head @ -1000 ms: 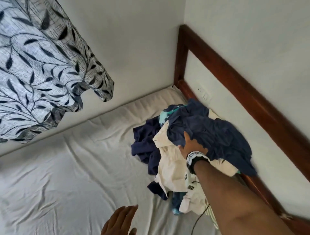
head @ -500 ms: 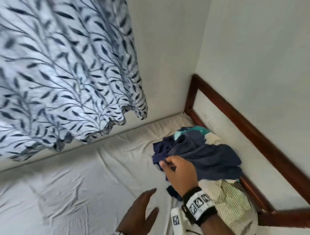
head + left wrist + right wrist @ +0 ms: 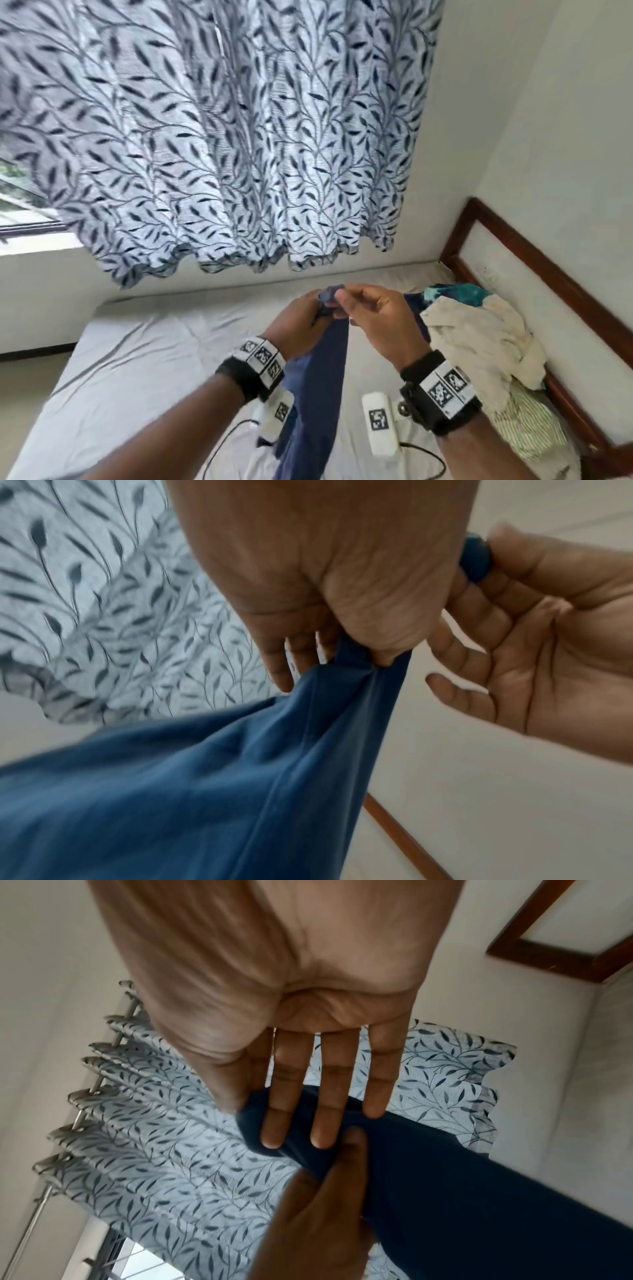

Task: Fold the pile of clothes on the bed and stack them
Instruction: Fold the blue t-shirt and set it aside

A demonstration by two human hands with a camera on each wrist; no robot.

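A navy blue garment (image 3: 322, 370) hangs in the air over the bed, bunched at its top edge. My left hand (image 3: 301, 318) grips the bunched fabric, fingers curled round it (image 3: 342, 588). My right hand (image 3: 373, 315) pinches the top edge between thumb and forefinger, with the other fingers straight (image 3: 308, 1083). The garment (image 3: 205, 791) drapes down below both hands (image 3: 479, 1191). The pile of clothes (image 3: 479, 346) lies at the right of the bed by the headboard: cream, teal and green-striped pieces, some navy behind.
The white bed sheet (image 3: 137, 370) spreads left and toward me. A leaf-patterned curtain (image 3: 222, 137) hangs over the far side, with a window (image 3: 20, 212) at left. The wooden headboard (image 3: 534, 274) runs along the right wall. White tagged devices (image 3: 380, 425) and cables dangle under my wrists.
My right hand lifted the navy garment off the pile and brought it in front of me. My left hand rose from below and took hold of it. My view tilted upward.
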